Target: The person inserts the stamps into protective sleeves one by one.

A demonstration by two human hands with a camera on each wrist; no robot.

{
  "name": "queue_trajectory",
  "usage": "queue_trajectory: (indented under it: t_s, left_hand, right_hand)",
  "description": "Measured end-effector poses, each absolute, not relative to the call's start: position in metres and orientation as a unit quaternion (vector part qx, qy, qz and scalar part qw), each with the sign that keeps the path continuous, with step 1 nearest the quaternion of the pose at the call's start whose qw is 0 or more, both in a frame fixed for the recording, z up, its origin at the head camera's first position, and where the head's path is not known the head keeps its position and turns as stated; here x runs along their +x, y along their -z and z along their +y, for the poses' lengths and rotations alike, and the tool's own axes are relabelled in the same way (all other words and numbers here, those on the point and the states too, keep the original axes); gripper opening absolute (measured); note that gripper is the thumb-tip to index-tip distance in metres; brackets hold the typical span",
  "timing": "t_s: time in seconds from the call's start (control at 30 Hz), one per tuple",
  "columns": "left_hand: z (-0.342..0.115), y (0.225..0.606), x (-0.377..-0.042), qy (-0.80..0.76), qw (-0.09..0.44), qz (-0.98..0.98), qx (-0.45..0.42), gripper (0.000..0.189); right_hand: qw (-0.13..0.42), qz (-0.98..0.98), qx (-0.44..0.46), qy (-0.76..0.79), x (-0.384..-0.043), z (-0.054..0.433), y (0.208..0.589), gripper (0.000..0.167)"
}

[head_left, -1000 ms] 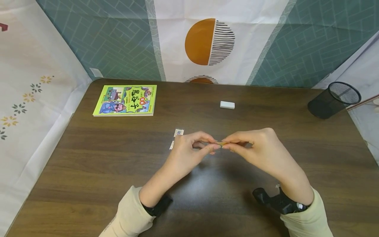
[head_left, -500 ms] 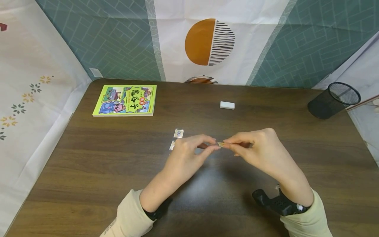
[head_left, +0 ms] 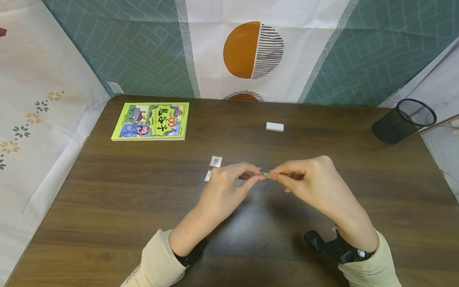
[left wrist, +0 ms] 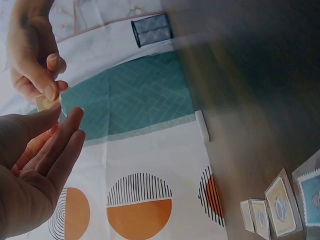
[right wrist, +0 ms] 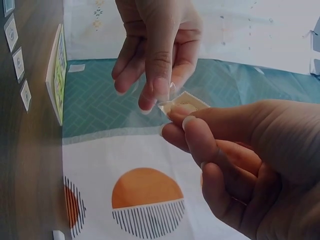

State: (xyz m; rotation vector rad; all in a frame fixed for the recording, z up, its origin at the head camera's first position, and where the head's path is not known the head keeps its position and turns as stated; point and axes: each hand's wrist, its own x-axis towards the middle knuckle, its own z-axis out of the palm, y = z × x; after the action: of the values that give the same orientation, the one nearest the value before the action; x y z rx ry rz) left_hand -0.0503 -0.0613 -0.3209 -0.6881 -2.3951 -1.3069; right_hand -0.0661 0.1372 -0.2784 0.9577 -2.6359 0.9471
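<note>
A small cream postage stamp (right wrist: 192, 101) with a toothed edge is held up between the two hands, above the table. In the right wrist view my right hand (right wrist: 235, 155) pinches it between thumb and forefinger, which cover part of its face. From the other side my left hand (right wrist: 160, 50) pinches a clear plastic sleeve (right wrist: 172, 89) at the stamp's edge. The head view shows both hands (head_left: 224, 185) fingertip to fingertip, with the stamp (head_left: 267, 174) as a thin sliver. Left of the left hand lie sleeved stamps (head_left: 216, 161), partly hidden by it.
A row of several sleeved stamps (left wrist: 281, 205) lies on the dark wooden table (head_left: 143, 199). Toward the back are a yellow-green book (head_left: 150, 121) at left, a white eraser-like block (head_left: 275, 127), and a black mesh pen holder (head_left: 392, 127) at right.
The left hand has turned slightly and its fingertips have shifted a little on the stamp's side. More of the stamps on the table shows beside it. The right hand stays nearly still.
</note>
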Motion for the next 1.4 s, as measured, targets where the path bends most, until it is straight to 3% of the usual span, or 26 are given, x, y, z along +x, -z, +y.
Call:
queue_trajectory:
  t_s: [0.5, 0.8, 0.93, 1.13, 1.4]
  left_hand:
    - [-0.061, 0.322, -0.05, 0.414, 0.173, -0.847, -0.284, 0.012]
    - [-0.06, 0.324, -0.052, 0.396, 0.165, -0.86, -0.277, 0.01]
    - [-0.061, 0.325, -0.054, 0.443, 0.107, -0.853, -0.255, 0.01]
    - [-0.067, 0.322, -0.057, 0.562, -0.015, -0.803, -0.197, 0.01]
    - [-0.067, 0.315, -0.055, 0.61, -0.06, -0.774, -0.16, 0.013]
  right_hand:
    - [0.071, -0.907, 0.31, -0.277, -0.062, 0.136, 0.276, 0.016]
    - [0.129, -0.908, 0.34, -0.207, -0.064, 0.136, 0.281, 0.018]
    - [0.125, -0.9, 0.355, -0.219, -0.067, 0.136, 0.283, 0.02]
    - [0.069, -0.864, 0.372, -0.331, -0.075, 0.142, 0.283, 0.032]
    - [0.053, -0.822, 0.351, -0.446, -0.08, 0.144, 0.282, 0.024]
